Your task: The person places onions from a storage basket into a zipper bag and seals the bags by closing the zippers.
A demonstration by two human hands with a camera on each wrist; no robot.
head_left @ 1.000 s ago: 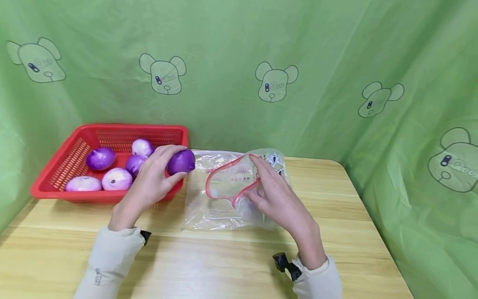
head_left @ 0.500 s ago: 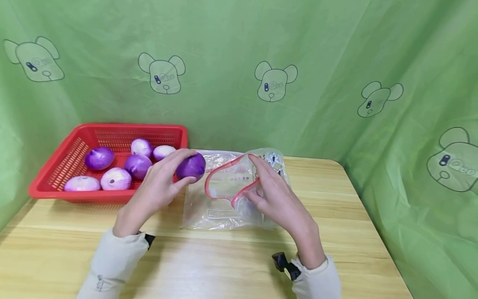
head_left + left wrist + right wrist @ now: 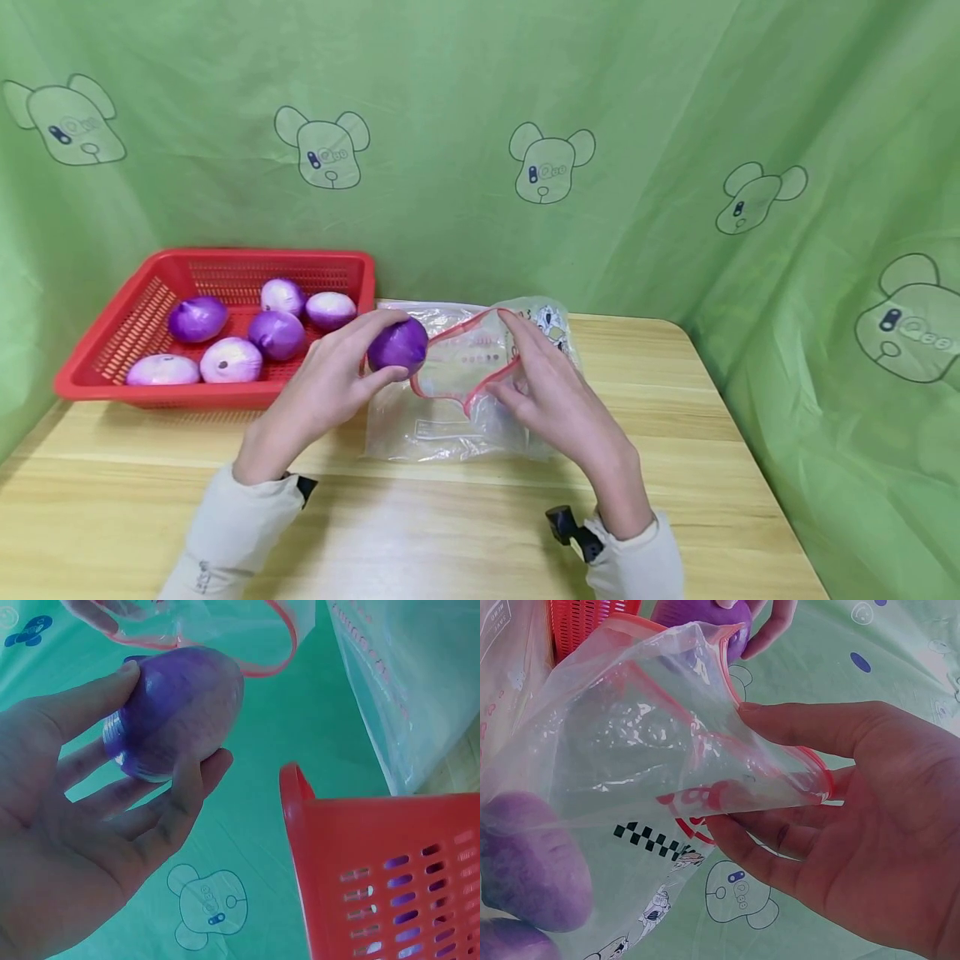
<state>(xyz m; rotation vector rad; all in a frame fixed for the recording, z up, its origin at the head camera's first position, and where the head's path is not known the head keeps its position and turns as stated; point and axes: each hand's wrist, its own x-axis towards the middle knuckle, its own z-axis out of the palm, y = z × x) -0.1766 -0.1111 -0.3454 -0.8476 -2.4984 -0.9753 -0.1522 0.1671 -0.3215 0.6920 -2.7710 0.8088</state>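
Note:
Thumb and fingers of my left hand point(image 3: 322, 387) grip a purple onion point(image 3: 398, 347), just left of a clear plastic bag's opening. In the left wrist view the onion point(image 3: 180, 712) shows a paler side, with the bag's red-edged mouth behind it. My right hand point(image 3: 562, 404) pinches the edge of this clear bag point(image 3: 645, 750) between thumb and fingers, and its red rim point(image 3: 459, 326) stands spread wide. Purple onions point(image 3: 536, 859) show through the plastic at the lower left of the right wrist view.
A red perforated basket point(image 3: 213, 253) at the left holds several purple-and-white onions point(image 3: 276, 334). Flat clear plastic point(image 3: 393, 433) lies on the wooden table point(image 3: 405, 533) beneath the hands. A green curtain point(image 3: 450, 75) with printed bear heads closes off the back and sides.
My left hand has carried the onion rightward from over the basket's right edge to the bag's opening. My right hand has kept its hold on the bag with hardly any movement.

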